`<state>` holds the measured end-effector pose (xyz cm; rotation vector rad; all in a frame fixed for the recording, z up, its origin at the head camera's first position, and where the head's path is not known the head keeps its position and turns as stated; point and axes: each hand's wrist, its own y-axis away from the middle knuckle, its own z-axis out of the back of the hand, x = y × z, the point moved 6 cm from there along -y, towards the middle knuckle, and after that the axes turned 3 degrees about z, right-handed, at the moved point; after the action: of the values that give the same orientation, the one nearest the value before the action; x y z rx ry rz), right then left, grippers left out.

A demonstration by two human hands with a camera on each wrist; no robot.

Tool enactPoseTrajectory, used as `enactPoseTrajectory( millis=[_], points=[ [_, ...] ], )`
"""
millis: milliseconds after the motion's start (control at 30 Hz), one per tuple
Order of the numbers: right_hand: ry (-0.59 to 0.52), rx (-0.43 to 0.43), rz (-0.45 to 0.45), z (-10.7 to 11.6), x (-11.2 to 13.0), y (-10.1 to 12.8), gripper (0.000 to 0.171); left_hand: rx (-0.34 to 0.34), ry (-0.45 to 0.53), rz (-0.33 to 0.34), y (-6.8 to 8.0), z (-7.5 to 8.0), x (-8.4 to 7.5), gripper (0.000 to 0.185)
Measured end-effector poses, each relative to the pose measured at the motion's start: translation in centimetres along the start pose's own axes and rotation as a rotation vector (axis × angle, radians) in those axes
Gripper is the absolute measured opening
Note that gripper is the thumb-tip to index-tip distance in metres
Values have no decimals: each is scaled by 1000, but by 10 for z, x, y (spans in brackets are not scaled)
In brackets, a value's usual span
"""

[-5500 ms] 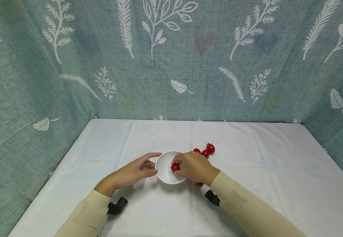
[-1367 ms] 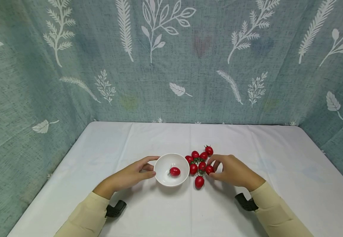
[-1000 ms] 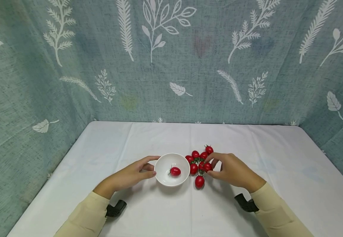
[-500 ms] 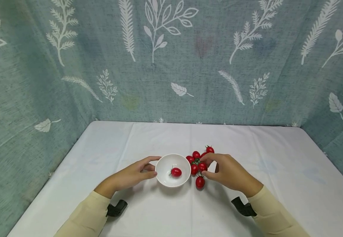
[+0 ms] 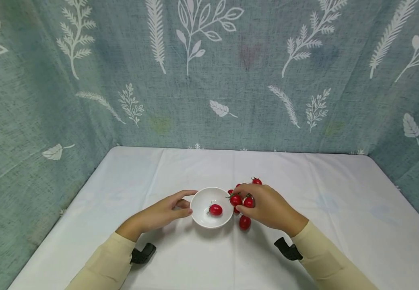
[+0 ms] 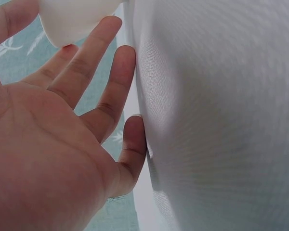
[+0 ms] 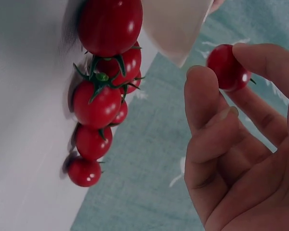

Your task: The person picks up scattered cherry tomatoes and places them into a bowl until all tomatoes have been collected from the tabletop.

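Observation:
My right hand (image 5: 271, 208) pinches a red cherry tomato (image 7: 225, 67) between thumb and fingers, just off the bowl's right rim in the head view. A white bowl (image 5: 201, 216) stands on the table, with one cherry tomato (image 5: 215, 210) lying inside. At the bowl's left side, my left hand (image 5: 160, 212) spreads its thumb and index finger along the rim. The left wrist view shows its fingertips (image 6: 110, 25) touching the bowl's outside. Several more cherry tomatoes (image 7: 97, 103) with green stems lie under and beside my right hand, which partly hides them in the head view.
A white cloth (image 5: 184, 257) covers the table. Nearest to me in the tomato group is one tomato (image 5: 245, 222), just right of the bowl. Behind the table hangs a blue-green curtain (image 5: 249, 100) with white leaf prints.
My right hand first placed a tomato in the bowl, then took another from the group's right side and carried it left to the rim. My left hand stayed at the bowl.

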<state>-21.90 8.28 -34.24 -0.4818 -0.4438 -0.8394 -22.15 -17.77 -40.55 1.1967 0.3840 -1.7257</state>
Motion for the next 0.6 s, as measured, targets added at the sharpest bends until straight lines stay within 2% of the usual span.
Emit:
enactPoseTrajectory(
  millis=[133, 367, 600],
  points=[
    [23, -7, 5, -3, 3, -4, 33, -1, 0, -1, -1, 1, 0, 58],
    [59, 36, -57, -12, 8, -12, 36, -1, 4, 14, -1, 0, -1, 58],
    [121, 67, -66, -24, 10, -21, 37, 3, -6, 14, 1, 0, -1, 58]
  ],
)
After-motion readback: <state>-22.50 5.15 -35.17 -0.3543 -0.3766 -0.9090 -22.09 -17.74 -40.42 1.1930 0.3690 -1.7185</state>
